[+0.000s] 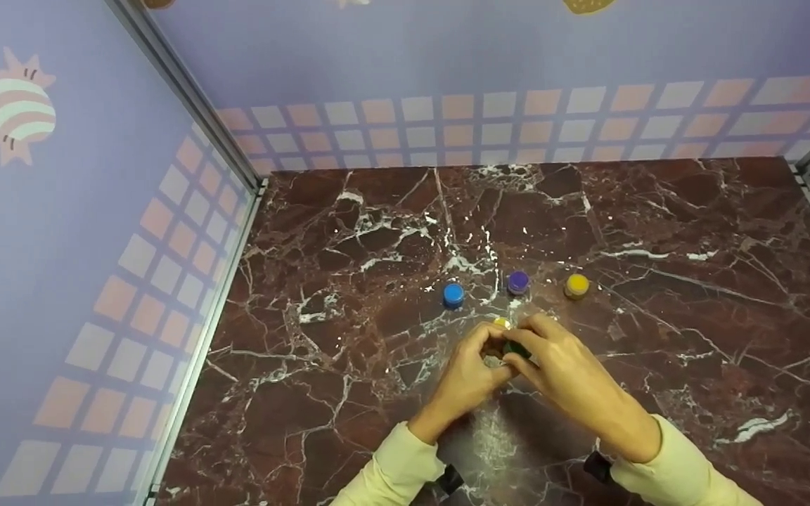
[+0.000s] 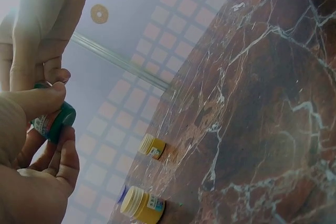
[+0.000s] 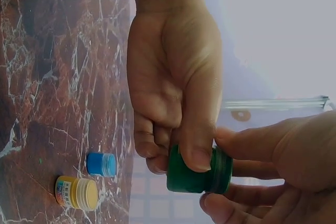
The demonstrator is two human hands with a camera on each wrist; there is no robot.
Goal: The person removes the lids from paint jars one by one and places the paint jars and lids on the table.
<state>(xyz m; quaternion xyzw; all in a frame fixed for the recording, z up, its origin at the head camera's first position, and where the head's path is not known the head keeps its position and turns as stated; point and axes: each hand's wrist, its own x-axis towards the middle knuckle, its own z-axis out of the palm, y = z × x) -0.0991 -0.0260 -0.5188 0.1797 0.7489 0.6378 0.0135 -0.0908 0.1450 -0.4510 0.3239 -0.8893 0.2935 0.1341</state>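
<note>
A small green paint jar is held between both hands, mostly covered by fingers in the head view. My left hand grips its body, with the thumb lying across the side. At the lid end, my right hand pinches the jar with thumb and fingers. Just beyond the fingertips a yellow paint jar stands on the table, partly hidden by the hands. Farther back are a blue jar, a purple jar and a second yellow jar.
The dark red marbled tabletop has white veins. Lilac panels with pink and white checks rise at its back and sides, joined by a metal corner post.
</note>
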